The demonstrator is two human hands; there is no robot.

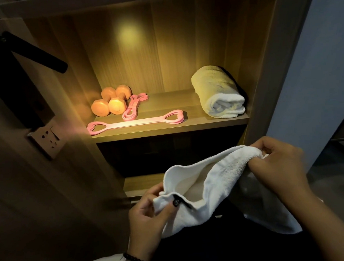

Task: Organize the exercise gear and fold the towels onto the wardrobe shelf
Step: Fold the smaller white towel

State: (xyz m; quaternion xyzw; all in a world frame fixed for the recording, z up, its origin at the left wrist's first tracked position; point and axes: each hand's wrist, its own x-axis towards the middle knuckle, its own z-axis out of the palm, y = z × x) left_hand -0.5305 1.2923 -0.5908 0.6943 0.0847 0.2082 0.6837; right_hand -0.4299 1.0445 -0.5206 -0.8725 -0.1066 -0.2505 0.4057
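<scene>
Head view, white towel: held slack below the wardrobe shelf, at 6 o'clock from it, one edge drooping open between the hands.
Left hand: fingers curled round the towel's near corner, thumb pressed on top.
Right hand: fingers pinched on the far corner, at 2 o'clock from the left hand.
Rolled towel: laid at the shelf's 3 o'clock end, already folded.
Dumbbells: grouped at 9 o'clock, touching each other.
Resistance bands: one laid along the front edge, another looped just beside the dumbbells.
Risk, fold: edges judged likely to misalign, since the cloth sags unevenly.
Risk, placement: the front band could be dragged off if the towel is slid in low.
</scene>
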